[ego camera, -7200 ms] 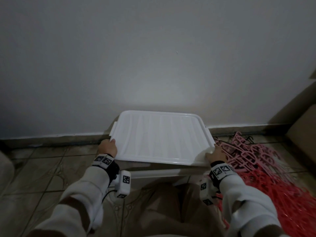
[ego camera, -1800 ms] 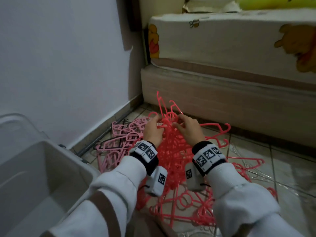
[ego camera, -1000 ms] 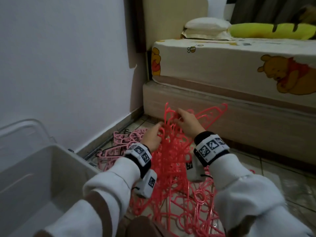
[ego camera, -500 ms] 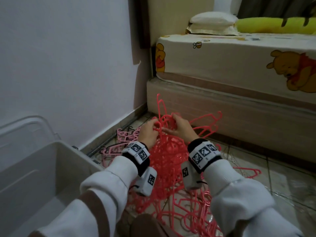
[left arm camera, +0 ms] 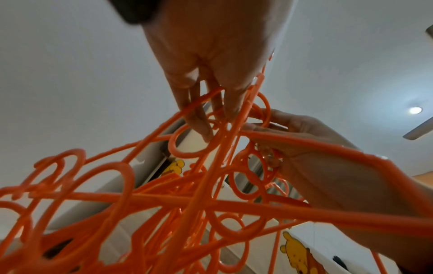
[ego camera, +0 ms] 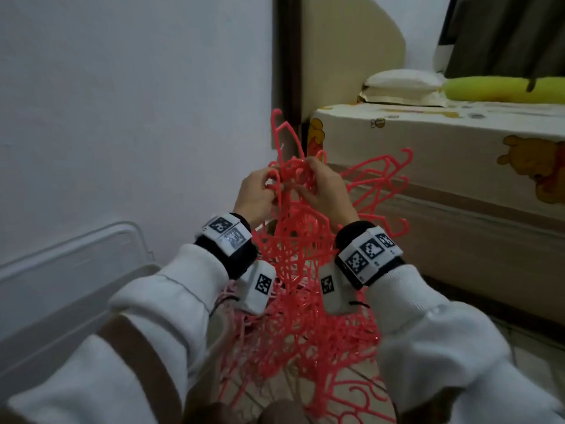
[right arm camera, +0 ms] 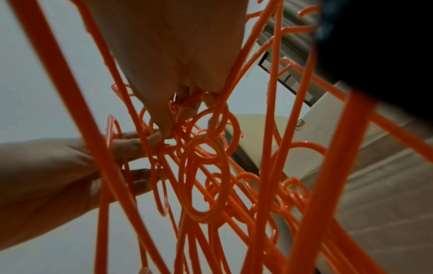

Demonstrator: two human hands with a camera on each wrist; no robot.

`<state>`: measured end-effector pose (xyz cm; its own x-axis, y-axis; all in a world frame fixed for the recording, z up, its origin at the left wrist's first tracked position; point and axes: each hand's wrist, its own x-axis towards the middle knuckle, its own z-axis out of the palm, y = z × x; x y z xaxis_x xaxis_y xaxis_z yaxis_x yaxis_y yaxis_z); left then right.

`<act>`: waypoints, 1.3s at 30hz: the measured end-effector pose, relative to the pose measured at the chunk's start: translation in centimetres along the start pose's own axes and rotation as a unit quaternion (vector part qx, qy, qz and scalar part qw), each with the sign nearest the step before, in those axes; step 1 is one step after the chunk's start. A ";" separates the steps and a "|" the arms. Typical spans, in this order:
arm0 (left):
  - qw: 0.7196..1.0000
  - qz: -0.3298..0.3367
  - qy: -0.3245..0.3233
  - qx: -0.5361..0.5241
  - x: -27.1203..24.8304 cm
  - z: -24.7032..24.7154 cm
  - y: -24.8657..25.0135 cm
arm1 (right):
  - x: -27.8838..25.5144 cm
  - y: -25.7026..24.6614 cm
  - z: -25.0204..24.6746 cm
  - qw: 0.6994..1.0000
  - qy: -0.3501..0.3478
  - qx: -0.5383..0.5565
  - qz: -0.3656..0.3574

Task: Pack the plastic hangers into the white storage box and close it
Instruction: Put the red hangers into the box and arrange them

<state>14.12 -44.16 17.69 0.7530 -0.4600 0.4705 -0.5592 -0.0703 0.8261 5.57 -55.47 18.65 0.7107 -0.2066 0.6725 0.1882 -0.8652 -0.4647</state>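
Observation:
A tangled bunch of red plastic hangers (ego camera: 301,270) hangs in the air in front of me, lifted by its hooks. My left hand (ego camera: 260,191) grips the hooks on the left of the bunch, and its fingers (left arm camera: 199,118) curl through the hooks. My right hand (ego camera: 321,185) grips the hooks beside it, thumb and fingers (right arm camera: 168,118) pinching the same cluster. The lower hangers (ego camera: 308,347) trail down toward the floor. The white storage box (ego camera: 55,304) stands open at lower left, its lid (ego camera: 76,243) leaning on the wall behind it.
A bed (ego camera: 458,154) with a cartoon-bear sheet stands at the right, its base (ego camera: 477,240) close behind the hangers. A white wall (ego camera: 122,102) fills the left. More red hangers (ego camera: 357,399) lie on the tiled floor (ego camera: 519,356) near my knees.
Both hands have raised the bunch of hangers higher than half a second ago, so more of it hangs off the floor. The lid came off the box earlier.

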 end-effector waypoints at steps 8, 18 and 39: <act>0.998 0.040 0.043 0.007 -1.1 -10.7 4.7 | 4.0 -9.3 2.4 0.993 0.019 0.082 -0.084; 0.985 -0.065 0.141 0.069 -8.5 -24.4 -1.3 | 2.9 -18.9 15.4 0.969 -0.136 0.143 -0.147; 0.837 -0.410 0.091 0.350 -21.8 -29.1 -18.1 | -10.0 -17.6 30.3 0.753 -0.646 -0.003 -0.120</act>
<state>17.93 -7.14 1.56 0.9880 0.1358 -0.0731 0.1537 -0.8273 0.5403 15.68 -24.37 2.65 0.7238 0.5702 -0.3885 0.4160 -0.8099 -0.4136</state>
